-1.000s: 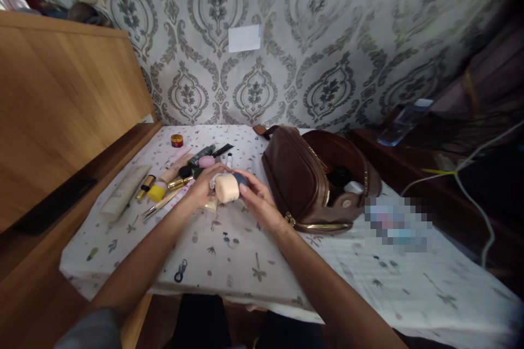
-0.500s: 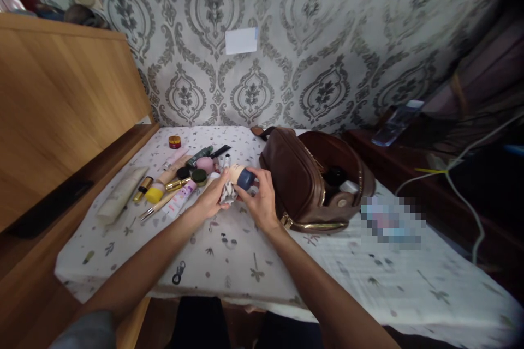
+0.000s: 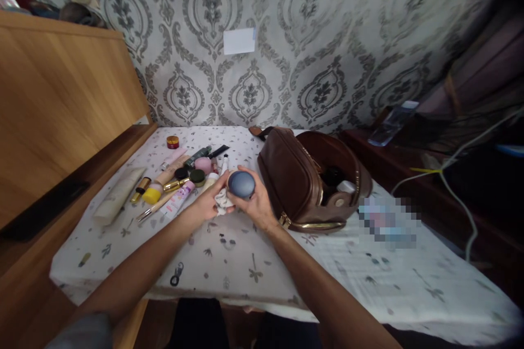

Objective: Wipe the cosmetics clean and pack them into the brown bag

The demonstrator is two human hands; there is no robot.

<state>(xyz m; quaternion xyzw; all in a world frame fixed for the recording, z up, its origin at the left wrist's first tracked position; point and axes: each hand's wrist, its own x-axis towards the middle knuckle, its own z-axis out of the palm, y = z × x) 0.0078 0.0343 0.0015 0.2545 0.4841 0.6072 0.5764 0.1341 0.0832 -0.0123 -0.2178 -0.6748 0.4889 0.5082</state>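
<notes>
My right hand (image 3: 258, 202) has its fingers curled round a cosmetic jar with a blue lid (image 3: 241, 184), the lid tilted up toward me. On the jar's left side my left hand (image 3: 208, 200) is closed on a crumpled white cloth (image 3: 222, 202), its fingertips by the jar. Left of the hands lie a purple-and-white tube (image 3: 179, 199), a dark green-lidded jar (image 3: 197, 177), a pink rounded item (image 3: 203, 164), makeup brushes (image 3: 150, 210) and a yellow-capped item (image 3: 152, 193). A brown leather bag (image 3: 289, 174) stands unzipped to the right, with a few items inside.
A large pale tube (image 3: 119, 196) and a small red-and-gold jar (image 3: 172, 142) lie farther left on the patterned cloth cover (image 3: 221, 262). A wooden cabinet (image 3: 73, 76) borders the left side. At right are a clear bottle (image 3: 393, 124) and a pale cable (image 3: 462, 207).
The jar has turned so its blue lid now faces me, where its pale side showed before. Both hands stay around it, and the view has shifted slightly.
</notes>
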